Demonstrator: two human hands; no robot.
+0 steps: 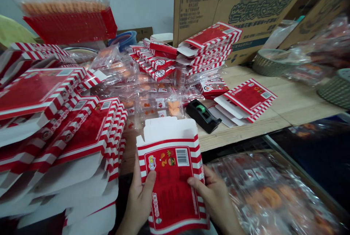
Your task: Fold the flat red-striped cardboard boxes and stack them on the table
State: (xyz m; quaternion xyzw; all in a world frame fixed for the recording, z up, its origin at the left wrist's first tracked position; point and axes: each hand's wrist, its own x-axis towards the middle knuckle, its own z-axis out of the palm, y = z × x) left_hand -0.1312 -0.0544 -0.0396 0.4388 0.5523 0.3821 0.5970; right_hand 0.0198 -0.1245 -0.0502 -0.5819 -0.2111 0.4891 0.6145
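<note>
A red-and-white striped carton (171, 180) is being grasped at the lower centre of the frame, with the left hand (139, 198) and the right hand (216, 198) closed on its long edges. Both thumbs are being pressed on the printed face, while the other fingers are mostly hidden behind it. Its white end flaps (166, 129) are being left standing open at the top, and nothing is being shown inside the carton. At the left of the frame, a large pile of matching cartons (90, 133) is being kept with white flaps unfolded. Further stacked cartons (209, 41) are being rested at the upper centre, and one more carton (248, 98) is lying with open flaps on the wooden table (290, 107) at centre right. None of these cartons is being seen with its flaps closed. Orange snacks in clear plastic wrap (161, 105) are being left heaped at the centre, outside the cartons, and more wrapped snacks (262, 195) are being kept at the lower right. A black tape dispenser (202, 115) is being left untouched on the table, with cardboard shipping boxes (240, 5) being propped behind it at the upper right.
</note>
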